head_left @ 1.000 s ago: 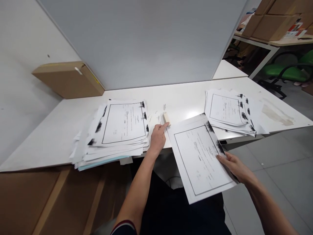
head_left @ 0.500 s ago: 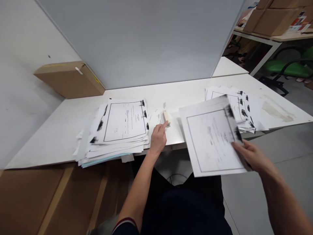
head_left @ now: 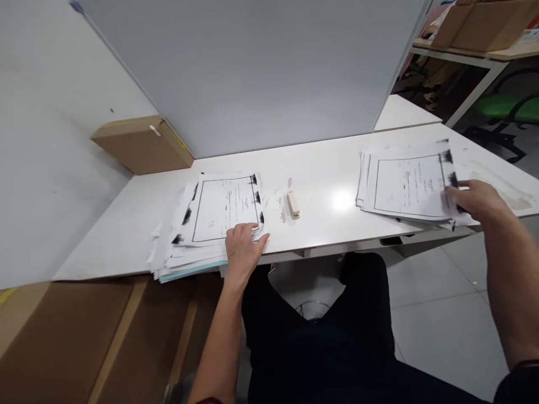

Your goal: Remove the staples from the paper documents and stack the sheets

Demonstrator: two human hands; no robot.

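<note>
While the right hand (head_left: 480,197) pinches a black-bordered sheet (head_left: 408,191) over the right paper stack (head_left: 362,175), the left hand (head_left: 243,249), thumb spread (any hold cannot be told), curves over a corner of the left paper stack (head_left: 225,207). Between the stacks, a beige block (head_left: 293,204) lies on the smudged white desk (head_left: 318,174), a grey panel (head_left: 269,73) behind, tiled floor (head_left: 438,320) below.

I can see the left arm (head_left: 223,336) slanting up to the near edge of the counter (head_left: 324,168), its left grip (head_left: 244,247) back-upward over that edge, fingers (head_left: 241,229) curled, thumb (head_left: 262,242) splayed. The right arm (head_left: 505,292) reaches toward the counter's right end, its right grip (head_left: 480,199) closed in a pinch. Both legs (head_left: 370,280) sit parted below the counter's near edge.
</note>
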